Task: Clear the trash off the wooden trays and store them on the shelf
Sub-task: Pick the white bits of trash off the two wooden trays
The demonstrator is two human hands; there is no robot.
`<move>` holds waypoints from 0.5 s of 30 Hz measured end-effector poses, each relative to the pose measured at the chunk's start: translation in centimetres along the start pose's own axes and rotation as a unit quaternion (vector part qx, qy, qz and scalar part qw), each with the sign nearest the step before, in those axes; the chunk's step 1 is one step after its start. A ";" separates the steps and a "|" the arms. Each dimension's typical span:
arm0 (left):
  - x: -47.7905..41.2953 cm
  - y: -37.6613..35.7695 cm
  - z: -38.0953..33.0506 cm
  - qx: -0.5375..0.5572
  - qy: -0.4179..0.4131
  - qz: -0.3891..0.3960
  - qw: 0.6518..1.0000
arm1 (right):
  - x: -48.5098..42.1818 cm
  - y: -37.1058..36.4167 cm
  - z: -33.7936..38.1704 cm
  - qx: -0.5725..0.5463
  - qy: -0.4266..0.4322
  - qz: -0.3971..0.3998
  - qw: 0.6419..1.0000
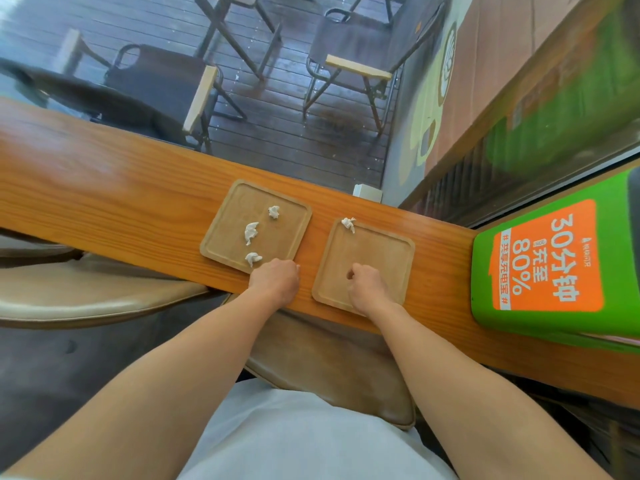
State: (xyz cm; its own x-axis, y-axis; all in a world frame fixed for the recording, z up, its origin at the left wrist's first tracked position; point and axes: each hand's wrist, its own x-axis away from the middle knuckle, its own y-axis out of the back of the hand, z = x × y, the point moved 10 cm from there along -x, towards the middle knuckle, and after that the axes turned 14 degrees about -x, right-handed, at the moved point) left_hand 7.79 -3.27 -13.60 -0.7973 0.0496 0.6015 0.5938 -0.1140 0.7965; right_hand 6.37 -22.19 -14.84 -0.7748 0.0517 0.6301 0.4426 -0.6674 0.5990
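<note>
wooden trays (221, 237) hold tissue scraps (251, 232) | left hand (275, 280) curled, grip unclear | right hand (367, 284) clenched

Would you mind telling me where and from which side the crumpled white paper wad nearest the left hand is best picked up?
Pinch the crumpled white paper wad across its bulging middle, coming from above. It lies loose on the left square wooden tray, just inside the raised near rim, so a sideways approach would probably hit that rim. The left hand rests right beside it and seems best placed.

Counter (104, 188) glossy varnished wood; trays (221, 237) matt pale wood; crumpled white paper scraps (251, 232); stool cushion (329, 368) smooth leather-like.
</note>
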 end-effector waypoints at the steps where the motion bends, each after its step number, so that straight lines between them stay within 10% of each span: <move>1: -0.1 -0.2 0.1 -0.003 0.001 0.007 1.000 | -0.1 0.1 0.2 0.000 0.005 0.000 1.000; 15: 0.3 0.8 5.3 0.064 0.100 -0.075 0.990 | -5.2 4.4 4.9 -0.012 0.075 -0.047 0.996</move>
State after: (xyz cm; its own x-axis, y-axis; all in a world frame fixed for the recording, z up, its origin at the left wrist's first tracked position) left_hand 8.63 1.88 -12.48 -0.8752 -0.1416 0.4625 0.4664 0.0063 0.8845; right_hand 14.55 -21.80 -13.05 -0.8718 0.0044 0.4899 0.3552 -0.6830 0.6382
